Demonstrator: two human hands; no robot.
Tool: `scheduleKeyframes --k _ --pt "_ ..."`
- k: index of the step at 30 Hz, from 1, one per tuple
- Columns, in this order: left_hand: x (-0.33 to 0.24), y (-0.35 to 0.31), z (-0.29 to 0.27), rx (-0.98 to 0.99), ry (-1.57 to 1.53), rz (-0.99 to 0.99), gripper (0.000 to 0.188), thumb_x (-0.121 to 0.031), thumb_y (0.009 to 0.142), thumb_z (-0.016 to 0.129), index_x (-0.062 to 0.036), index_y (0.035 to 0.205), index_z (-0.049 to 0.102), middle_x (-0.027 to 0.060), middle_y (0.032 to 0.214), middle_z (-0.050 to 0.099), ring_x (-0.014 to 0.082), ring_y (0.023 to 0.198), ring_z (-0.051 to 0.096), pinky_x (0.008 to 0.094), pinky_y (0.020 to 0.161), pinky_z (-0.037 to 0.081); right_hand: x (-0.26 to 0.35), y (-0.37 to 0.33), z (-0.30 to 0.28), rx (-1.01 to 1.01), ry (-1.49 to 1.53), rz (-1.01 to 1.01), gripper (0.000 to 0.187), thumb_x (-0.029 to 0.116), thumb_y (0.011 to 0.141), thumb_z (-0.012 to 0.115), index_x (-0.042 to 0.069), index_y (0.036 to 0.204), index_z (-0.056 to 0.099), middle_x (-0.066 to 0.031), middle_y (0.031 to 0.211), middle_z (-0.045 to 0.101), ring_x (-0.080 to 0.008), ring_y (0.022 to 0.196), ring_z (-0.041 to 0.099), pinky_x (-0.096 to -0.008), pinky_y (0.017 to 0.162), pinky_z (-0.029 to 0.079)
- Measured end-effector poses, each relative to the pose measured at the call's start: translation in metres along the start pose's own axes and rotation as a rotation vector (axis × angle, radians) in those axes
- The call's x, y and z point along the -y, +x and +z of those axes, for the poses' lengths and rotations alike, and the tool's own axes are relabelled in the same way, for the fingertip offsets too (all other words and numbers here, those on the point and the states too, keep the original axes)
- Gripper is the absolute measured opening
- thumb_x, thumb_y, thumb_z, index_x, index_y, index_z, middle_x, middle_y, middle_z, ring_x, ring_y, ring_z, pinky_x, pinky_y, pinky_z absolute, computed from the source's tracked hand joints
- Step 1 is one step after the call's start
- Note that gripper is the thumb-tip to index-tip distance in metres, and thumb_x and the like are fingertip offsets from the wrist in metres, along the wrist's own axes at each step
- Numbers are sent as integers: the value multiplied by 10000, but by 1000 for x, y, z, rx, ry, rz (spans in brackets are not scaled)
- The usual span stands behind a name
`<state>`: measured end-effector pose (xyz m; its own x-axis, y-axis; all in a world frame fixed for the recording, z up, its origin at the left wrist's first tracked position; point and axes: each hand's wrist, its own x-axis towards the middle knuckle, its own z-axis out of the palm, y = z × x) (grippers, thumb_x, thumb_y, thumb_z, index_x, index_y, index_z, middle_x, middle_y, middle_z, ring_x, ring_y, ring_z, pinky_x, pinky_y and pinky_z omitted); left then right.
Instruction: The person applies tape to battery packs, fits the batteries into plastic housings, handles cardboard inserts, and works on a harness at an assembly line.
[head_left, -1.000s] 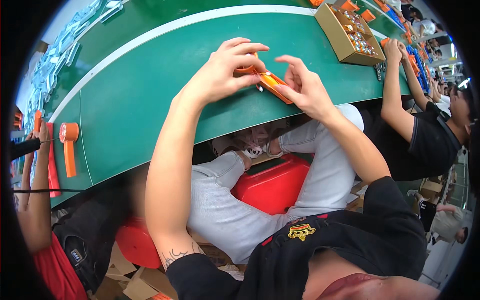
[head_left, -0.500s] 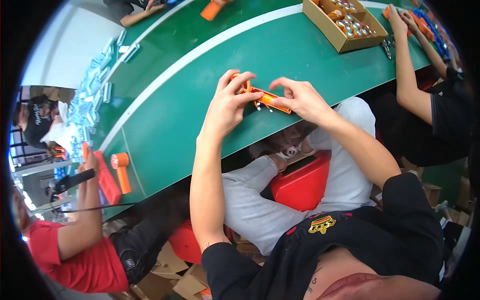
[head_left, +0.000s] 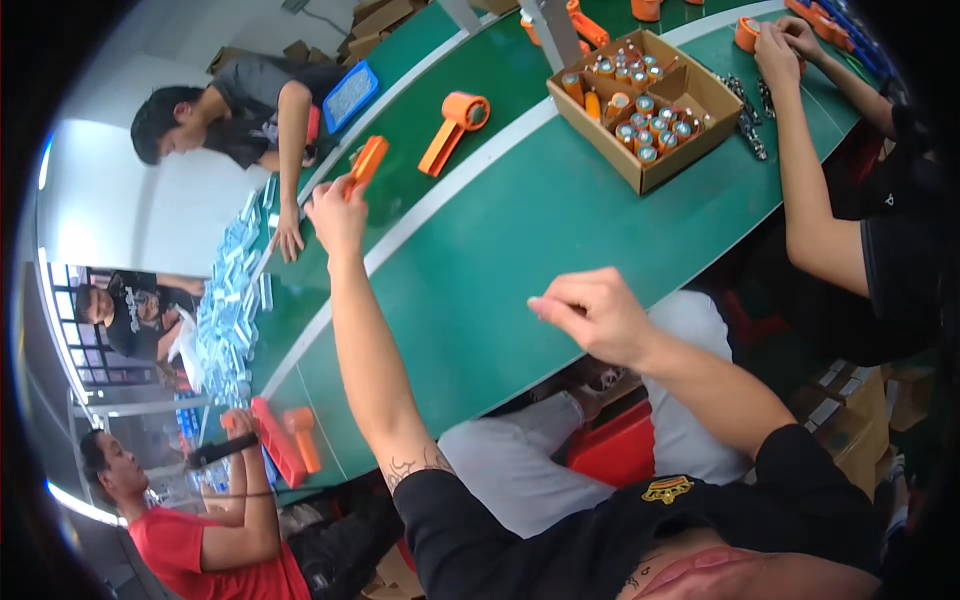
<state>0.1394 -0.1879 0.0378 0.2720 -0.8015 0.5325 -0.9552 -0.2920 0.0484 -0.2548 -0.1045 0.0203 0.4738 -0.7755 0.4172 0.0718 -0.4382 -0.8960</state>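
Orange part (head_left: 371,160) juts from left hand (head_left: 340,212).

Orange piece (head_left: 371,158) partly behind left fingers (head_left: 338,189)

"Is that held orange part (head_left: 370,160), upper left of centre, looking like smooth plastic?"
"Yes, and the green tabletop (head_left: 470,240) is looking smooth mid-frame."
"The box (head_left: 650,178), upper right, is resembling matt cardboard."
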Motion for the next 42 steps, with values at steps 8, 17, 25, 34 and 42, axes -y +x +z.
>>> scheduleKeyframes --k 8,17,25,34,42 --pt "-4 3 74 90 212 -97 642 -388 906 619 -247 1482 373 178 1551 267 401 1437 227 713 1020 289 3 0 -3 95 -29 -32 207 78 865 659 -4 683 608 -111 600 558 -252 503 542 -364 477 404" --pt "-126 26 103 277 -238 124 271 -239 967 491 -62 1166 537 199 997 660 426 968 631 544 858 482 4 3 -1 101 -26 45 240 86 878 650 -18 669 594 -121 576 526 -231 478 493 -357 477 378" --pt "-5 -173 -79 561 -667 -529 185 -162 945 531 -31 1037 624 94 750 653 193 675 617 336 596 487 3 3 -3 220 11 133 246 145 909 628 -17 727 659 -68 564 534 -125 502 446 -308 486 344" --pt "25 -297 -101 110 -459 -515 290 -181 872 615 -53 1125 677 193 1042 628 379 1003 588 446 903 478 -37 2 -17 269 -79 241 291 243 969 604 39 778 687 73 576 396 -37 523 345 -244 471 252" --pt "36 -473 -177 -238 -955 -581 176 -18 860 532 -18 923 696 89 867 693 225 804 661 334 741 529 -100 1 -35 226 -266 245 306 282 991 590 24 877 709 78 640 356 -18 566 303 -209 501 203"
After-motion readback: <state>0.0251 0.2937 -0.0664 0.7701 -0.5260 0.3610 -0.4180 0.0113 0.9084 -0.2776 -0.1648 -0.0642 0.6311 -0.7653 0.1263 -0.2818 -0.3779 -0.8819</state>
